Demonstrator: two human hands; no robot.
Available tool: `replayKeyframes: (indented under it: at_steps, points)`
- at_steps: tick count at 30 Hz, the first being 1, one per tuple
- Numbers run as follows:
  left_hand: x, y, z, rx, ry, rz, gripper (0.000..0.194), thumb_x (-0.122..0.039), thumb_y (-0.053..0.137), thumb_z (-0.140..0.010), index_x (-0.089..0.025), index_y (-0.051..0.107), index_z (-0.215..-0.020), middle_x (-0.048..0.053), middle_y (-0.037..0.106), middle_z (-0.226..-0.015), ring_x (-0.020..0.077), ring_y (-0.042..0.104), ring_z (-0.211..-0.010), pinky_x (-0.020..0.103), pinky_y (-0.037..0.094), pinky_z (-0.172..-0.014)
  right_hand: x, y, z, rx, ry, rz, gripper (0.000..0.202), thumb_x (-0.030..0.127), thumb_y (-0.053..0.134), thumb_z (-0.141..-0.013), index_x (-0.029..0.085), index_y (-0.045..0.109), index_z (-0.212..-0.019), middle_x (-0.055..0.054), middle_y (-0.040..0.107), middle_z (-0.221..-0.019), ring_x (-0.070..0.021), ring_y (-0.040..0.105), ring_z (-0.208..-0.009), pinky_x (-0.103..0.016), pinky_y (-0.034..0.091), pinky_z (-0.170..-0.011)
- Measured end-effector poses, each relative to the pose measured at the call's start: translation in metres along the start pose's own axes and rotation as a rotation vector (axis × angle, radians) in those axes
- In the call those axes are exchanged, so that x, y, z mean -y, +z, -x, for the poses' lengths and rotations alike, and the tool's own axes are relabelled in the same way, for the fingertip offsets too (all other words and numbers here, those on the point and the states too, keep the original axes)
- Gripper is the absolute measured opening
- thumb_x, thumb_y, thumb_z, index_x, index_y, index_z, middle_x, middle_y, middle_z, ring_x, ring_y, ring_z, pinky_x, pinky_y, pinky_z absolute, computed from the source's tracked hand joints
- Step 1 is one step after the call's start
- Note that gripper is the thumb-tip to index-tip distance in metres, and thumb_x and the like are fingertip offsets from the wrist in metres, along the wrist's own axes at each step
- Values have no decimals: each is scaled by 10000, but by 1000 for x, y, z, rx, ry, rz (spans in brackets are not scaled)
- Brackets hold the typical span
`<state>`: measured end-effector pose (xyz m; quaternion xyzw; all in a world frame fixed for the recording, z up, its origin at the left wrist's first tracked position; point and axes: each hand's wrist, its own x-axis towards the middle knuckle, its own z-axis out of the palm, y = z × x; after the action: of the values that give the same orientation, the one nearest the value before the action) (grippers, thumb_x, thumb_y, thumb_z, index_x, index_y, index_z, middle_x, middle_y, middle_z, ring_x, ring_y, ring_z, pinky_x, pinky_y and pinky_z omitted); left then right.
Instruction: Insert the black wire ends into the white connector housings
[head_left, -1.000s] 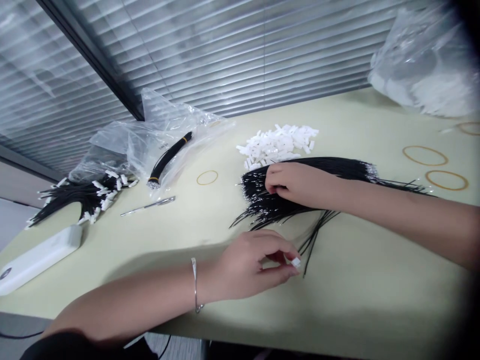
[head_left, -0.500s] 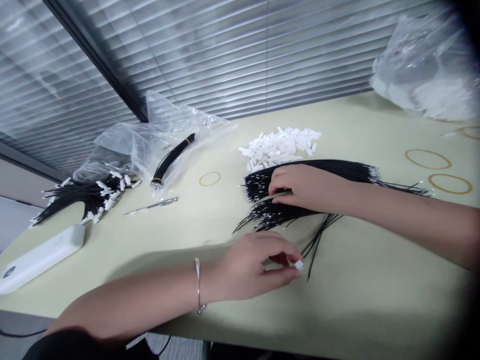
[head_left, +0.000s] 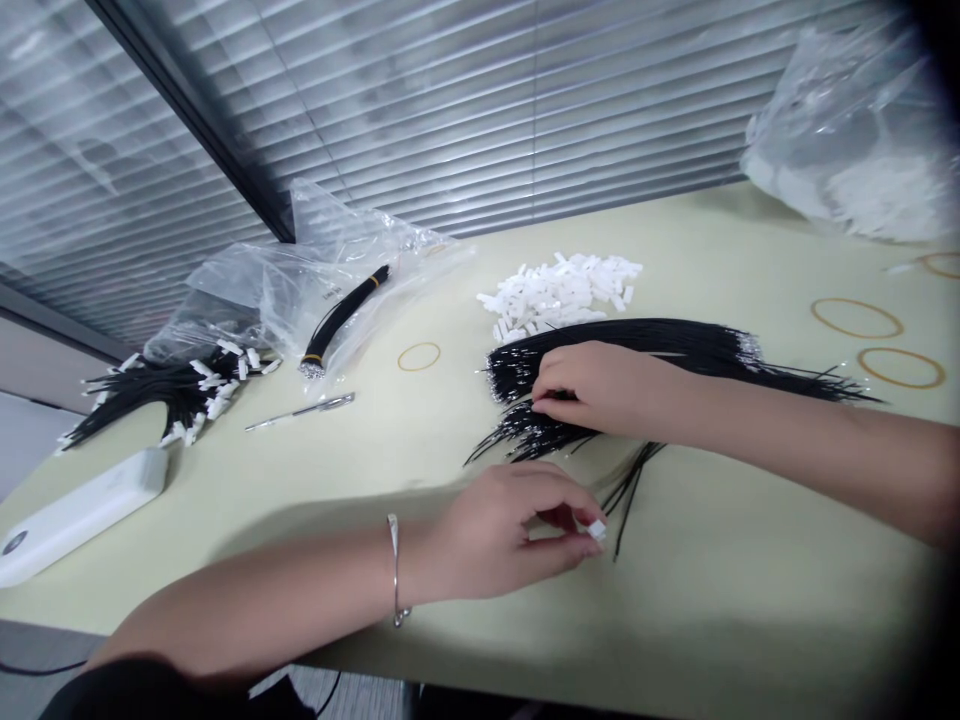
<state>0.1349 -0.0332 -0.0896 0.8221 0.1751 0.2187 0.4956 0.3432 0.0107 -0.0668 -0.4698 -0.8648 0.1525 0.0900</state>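
Observation:
My left hand [head_left: 517, 530] pinches a small white connector [head_left: 597, 530] between thumb and fingertips, near the front of the table. A few black wires [head_left: 630, 490] run down beside the connector. My right hand [head_left: 581, 385] rests over a large bundle of black wires [head_left: 660, 335] with silvery ends, its fingers closed among the wires; whatever they hold is too small to make out. Behind the bundle lies a pile of white connectors [head_left: 570, 290].
Wires with white connectors [head_left: 165, 395] lie at the left, beside a white case [head_left: 90, 515]. A pen [head_left: 300, 411], a banded wire bundle [head_left: 345, 320] on clear plastic [head_left: 300, 270], rubber bands [head_left: 856, 318] and a bag of white parts [head_left: 862, 170] are also on the table [head_left: 750, 600].
My right hand has shifted slightly down and left over the wires, and its fingers have drawn closer together. My left hand keeps its place with the white connector.

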Motion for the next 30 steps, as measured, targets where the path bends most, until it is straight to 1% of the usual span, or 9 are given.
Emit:
replayKeyframes:
  at_steps: [4, 8, 12, 16, 19, 23, 27, 30]
  points:
    - [0, 0, 0, -3, -3, -10, 110, -210, 644, -879, -122, 704, -910, 99, 717, -859, 146, 657, -753, 255, 566, -698, 1, 3, -4, 10, 18, -8, 227, 260, 584, -906, 165, 783, -854, -81, 734, -903, -213, 660, -815, -332, 473, -736]
    - [0, 0, 0, 4, 0, -11, 109, -206, 651, -875, -119, 702, -916, 100, 716, -866, 146, 654, -754, 256, 561, -700, 0, 4, -8, 8, 37, -23, 304, 318, 557, -934, 182, 767, -761, -56, 738, -833, -183, 659, -746, -303, 466, -678]
    - [1, 0, 0, -3, 1, -11, 108, -214, 659, -875, -125, 702, -918, 96, 716, -866, 144, 649, -748, 256, 559, -700, 0, 5, -9, 7, 24, -19, 222, 266, 595, -897, 194, 772, -784, -30, 744, -839, -166, 668, -753, -278, 468, -666]
    - [1, 0, 0, -8, 10, -12, 127, -219, 652, -881, -112, 706, -925, 107, 714, -869, 146, 649, -743, 253, 556, -685, 5, 5, -8, 1, -49, 47, 218, 214, 585, -891, 194, 758, -759, -32, 722, -803, -155, 641, -711, -279, 443, -638]
    - [2, -1, 0, -7, 9, -15, 131, -224, 656, -876, -115, 710, -926, 105, 711, -862, 145, 647, -729, 249, 552, -665, 10, 6, -6, -10, -123, 140, 245, 134, 565, -879, 188, 722, -698, -45, 690, -759, -169, 610, -715, -307, 415, -657]
    - [2, -1, -1, -3, 3, -15, 143, -228, 656, -879, -107, 716, -926, 110, 708, -846, 150, 648, -722, 255, 550, -662, 14, 12, -3, -42, -177, 270, 218, 67, 593, -850, 169, 673, -676, -60, 658, -752, -207, 586, -785, -345, 388, -707]
    - [1, -1, 0, -3, -12, 2, 144, -230, 660, -874, -107, 714, -925, 110, 702, -845, 154, 647, -734, 263, 554, -681, 13, 19, -2, -95, -187, 358, 195, 60, 566, -875, 145, 660, -727, -90, 644, -793, -238, 566, -827, -366, 368, -706]
    - [1, -1, 0, -1, -30, 33, 122, -223, 661, -873, -119, 703, -920, 98, 699, -862, 144, 646, -738, 258, 551, -690, 12, 18, 0, -160, -151, 367, 206, 34, 516, -881, 142, 629, -746, -109, 646, -833, -250, 575, -866, -358, 369, -684]
